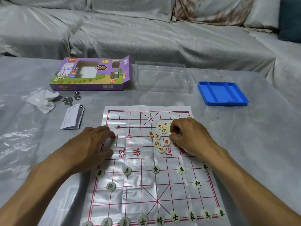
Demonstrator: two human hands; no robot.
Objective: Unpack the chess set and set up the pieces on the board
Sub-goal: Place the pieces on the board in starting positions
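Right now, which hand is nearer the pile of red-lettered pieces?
Right. The right hand is on the pile of red-lettered pieces, fingertips among them. The left hand rests flat at the board's left edge, apart from the pile.

Ahead of you the tabletop (244,128) is covered in a shiny grey plastic sheet, wrinkled along the left side. On its left part you have a crumpled white tissue (43,99), and just right of it a small cluster of bent metal wire rings (70,98). A folded white leaflet (71,119) lies near those rings, its far end touching one of them. Beyond the tabletop you see a sofa (130,30) draped in grey cloth, with a brown-patterned cushion (211,10) against its back and a dark blue cushion (290,18) at the far right edge.
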